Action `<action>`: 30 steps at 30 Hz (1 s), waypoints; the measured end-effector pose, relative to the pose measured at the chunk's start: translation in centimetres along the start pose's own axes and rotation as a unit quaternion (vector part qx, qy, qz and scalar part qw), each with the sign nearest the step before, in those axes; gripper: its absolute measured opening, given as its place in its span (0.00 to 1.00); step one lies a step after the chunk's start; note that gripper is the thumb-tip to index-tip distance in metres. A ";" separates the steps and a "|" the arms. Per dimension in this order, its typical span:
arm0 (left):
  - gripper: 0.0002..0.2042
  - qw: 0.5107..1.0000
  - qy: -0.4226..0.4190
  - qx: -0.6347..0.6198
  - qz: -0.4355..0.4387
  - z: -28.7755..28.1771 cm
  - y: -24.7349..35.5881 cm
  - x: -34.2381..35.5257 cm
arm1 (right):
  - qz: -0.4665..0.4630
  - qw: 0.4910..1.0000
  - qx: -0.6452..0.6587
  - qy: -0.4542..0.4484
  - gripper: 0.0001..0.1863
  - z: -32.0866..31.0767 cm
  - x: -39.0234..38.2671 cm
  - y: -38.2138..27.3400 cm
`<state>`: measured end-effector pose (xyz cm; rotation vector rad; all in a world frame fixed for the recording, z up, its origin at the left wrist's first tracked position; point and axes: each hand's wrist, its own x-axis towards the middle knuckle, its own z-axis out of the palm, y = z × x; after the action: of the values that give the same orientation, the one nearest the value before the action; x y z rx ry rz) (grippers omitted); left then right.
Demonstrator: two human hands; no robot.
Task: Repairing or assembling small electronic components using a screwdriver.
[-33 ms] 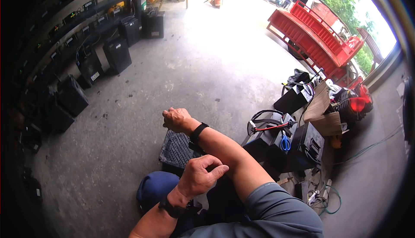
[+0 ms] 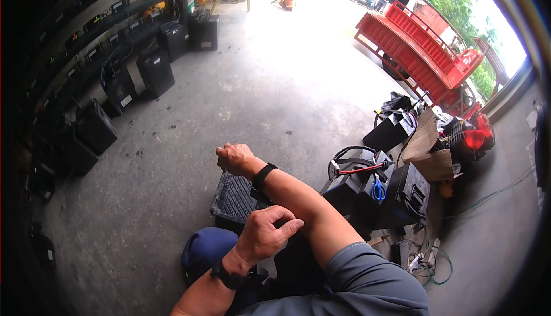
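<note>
Left hand [image 2: 267,233]: lying over the right forearm [image 2: 315,213] near the elbow bend; fingers curling, thumb sitting close to the forefinger and leaving a narrow gap. Fingertips partly hiding; cannot tell whether it is pinching anything.

Right hand [image 2: 234,158]: extending up and leftward, wrist bending, fingers folding into a loose fist. Palm facing away; cannot tell whether it is holding anything. A dark ribbed case [image 2: 229,201] is sitting just below it in view, the right forearm partly covering its right side; contact unclear.

Both wrists wearing black bands. Blue cloth [image 2: 209,250] bulging beside the left hand; grey sleeve [image 2: 370,276] covering the right upper arm.

To the right, black boxes [image 2: 404,195] are standing close together, blue-handled scissors [image 2: 378,190] resting among them, cables [image 2: 359,170] looping above. More black cases [image 2: 155,72] are lining the floor [image 2: 189,132] at left. Beyond, a red cargo bed [image 2: 407,52] is standing near the doorway.
</note>
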<state>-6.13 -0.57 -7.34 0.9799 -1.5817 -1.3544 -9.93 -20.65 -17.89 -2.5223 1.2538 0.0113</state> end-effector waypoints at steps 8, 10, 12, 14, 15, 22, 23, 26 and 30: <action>0.07 1.000 0.006 -0.003 0.021 -0.4 0.0 0.3 | -0.045 0.996 0.045 0.059 0.12 0.0 0.2 0.0; 0.07 1.000 -0.002 -0.008 0.013 -0.3 0.1 0.4 | -0.028 0.999 0.022 0.022 0.12 -0.6 0.4 0.5; 0.07 1.000 -0.002 -0.009 0.011 -0.1 0.1 0.4 | -0.010 1.000 0.000 -0.015 0.13 -0.5 0.6 0.8; 0.07 1.000 -0.003 -0.011 0.007 -0.1 -0.1 0.3 | -0.066 0.998 0.003 0.000 0.13 0.3 0.9 1.1; 0.07 1.000 -0.001 -0.010 0.017 0.0 -0.1 0.4 | -0.065 0.998 0.004 -0.004 0.13 1.0 1.1 1.6; 0.08 0.999 0.031 0.013 0.036 -0.6 -0.6 0.1 | -0.053 0.996 -0.024 0.066 0.25 1.6 2.2 0.4; 0.08 0.999 0.022 0.010 0.040 -0.2 -0.5 0.5 | -0.014 0.997 -0.020 0.069 0.25 0.8 1.7 1.4; 0.08 0.999 0.013 -0.007 0.038 0.0 -0.5 0.8 | 0.016 0.999 -0.001 0.047 0.25 -1.7 0.8 1.3; 0.08 0.999 0.015 -0.001 0.035 -0.1 -0.8 0.8 | 0.026 1.000 -0.003 0.000 0.26 -2.3 0.9 0.5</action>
<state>-6.28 -1.41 -8.04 0.9305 -1.5776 -1.2886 -10.09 -22.33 -16.00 -2.4927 1.3216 0.0276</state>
